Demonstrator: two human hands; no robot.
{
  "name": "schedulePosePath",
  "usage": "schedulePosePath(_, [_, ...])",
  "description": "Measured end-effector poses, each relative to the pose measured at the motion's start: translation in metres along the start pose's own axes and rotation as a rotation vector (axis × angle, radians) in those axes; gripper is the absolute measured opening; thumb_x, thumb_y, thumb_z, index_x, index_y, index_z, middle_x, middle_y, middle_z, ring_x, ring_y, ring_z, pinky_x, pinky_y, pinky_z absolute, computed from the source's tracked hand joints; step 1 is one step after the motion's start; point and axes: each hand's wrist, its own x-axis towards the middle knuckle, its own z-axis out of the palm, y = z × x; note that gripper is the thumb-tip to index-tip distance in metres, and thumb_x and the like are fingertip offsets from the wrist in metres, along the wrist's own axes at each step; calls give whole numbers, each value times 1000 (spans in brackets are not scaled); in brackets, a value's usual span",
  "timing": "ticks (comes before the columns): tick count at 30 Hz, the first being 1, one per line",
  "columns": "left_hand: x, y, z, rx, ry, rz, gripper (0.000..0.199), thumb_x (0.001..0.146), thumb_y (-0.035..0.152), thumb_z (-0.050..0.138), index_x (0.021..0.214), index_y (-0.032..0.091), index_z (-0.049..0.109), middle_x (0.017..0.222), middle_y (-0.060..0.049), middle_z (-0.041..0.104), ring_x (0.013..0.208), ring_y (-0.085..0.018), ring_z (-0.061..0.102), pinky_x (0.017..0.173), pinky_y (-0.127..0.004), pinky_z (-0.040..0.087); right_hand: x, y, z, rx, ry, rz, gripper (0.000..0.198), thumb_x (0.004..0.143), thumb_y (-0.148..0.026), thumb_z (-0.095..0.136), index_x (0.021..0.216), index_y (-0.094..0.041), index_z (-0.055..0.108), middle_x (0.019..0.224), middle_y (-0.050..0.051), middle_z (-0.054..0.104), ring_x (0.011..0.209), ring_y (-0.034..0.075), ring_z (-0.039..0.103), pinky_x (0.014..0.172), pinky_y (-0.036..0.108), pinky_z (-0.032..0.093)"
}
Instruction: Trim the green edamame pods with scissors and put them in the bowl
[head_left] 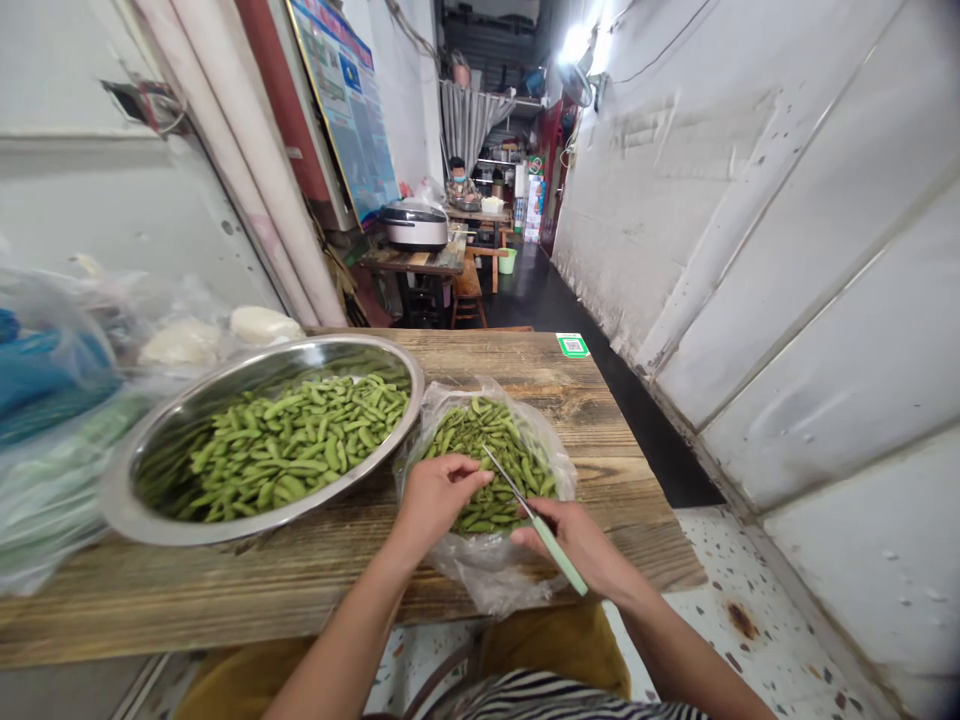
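Note:
My right hand [566, 540] is closed around a pair of scissors [555, 555] with a pale green handle. Seen nearly edge-on, their narrow metal blades point up and left, over a clear plastic bag [559, 440] of green edamame pods [517, 455]. Just left of the blade tips, my left hand [439, 495] has thumb and fingertips pinched together over the pods. What sits in that pinch, possibly a pod, is mostly hidden by the fingers. A wide steel basin [416, 385] to the left holds a large heap of edamame pods [300, 440].
Everything rests on a wooden table [630, 520]. Plastic bags [60, 430] crowd its left end, and a green QR-code sticker [573, 345] marks the far right corner. Beyond are a rice cooker [415, 225] on another table and a seated person [461, 185]. A white wall runs along the right.

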Motion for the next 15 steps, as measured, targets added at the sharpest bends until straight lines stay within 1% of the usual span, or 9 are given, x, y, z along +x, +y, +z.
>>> schedulePosePath(2, [-1,1,1,-69,-32,-65,16,62,32,72,62,17,67,50,3,61,44,-11,52,46,-23,40,1,2,2,20,13,6,36,77,-49,66,75,-14,61,63,-3,45,58,10,40,53,20,32])
schedulePosePath(3, [-1,1,1,-129,-46,-102,17,61,32,73,62,17,65,48,3,60,44,-11,52,46,-22,40,2,3,3,52,15,22,36,76,-50,67,75,-14,60,61,-4,44,55,10,40,51,20,32])
schedulePosePath(5, [-1,1,2,-312,-53,-178,22,59,32,76,63,15,64,50,3,61,47,-11,56,48,-21,44,2,6,6,168,7,90,40,74,-53,67,83,-15,59,56,-5,42,48,8,39,45,20,31])
schedulePosePath(8, [0,1,1,-644,-13,-266,32,52,32,83,69,14,63,63,0,67,62,-12,65,62,-21,52,1,8,9,355,-39,173,51,75,-60,62,100,-16,53,50,-9,40,38,8,38,37,19,31])
schedulePosePath(10, [0,1,0,-787,24,-298,37,47,31,87,67,13,63,67,0,68,69,-11,66,69,-20,53,0,9,9,385,-81,150,53,77,-61,58,103,-16,52,50,-8,42,39,8,40,37,19,33])
schedulePosePath(11, [0,2,0,-824,39,-306,37,45,30,87,65,13,62,66,-1,68,69,-11,66,68,-19,53,-1,9,8,376,-99,127,52,79,-61,57,103,-15,53,51,-8,44,40,8,41,39,18,34])
schedulePosePath(15, [-2,3,4,-871,74,-288,36,46,31,88,62,12,61,61,1,65,61,-8,63,58,-15,51,-3,8,7,337,-144,57,48,82,-58,56,103,-15,54,54,-7,45,43,7,42,41,17,36])
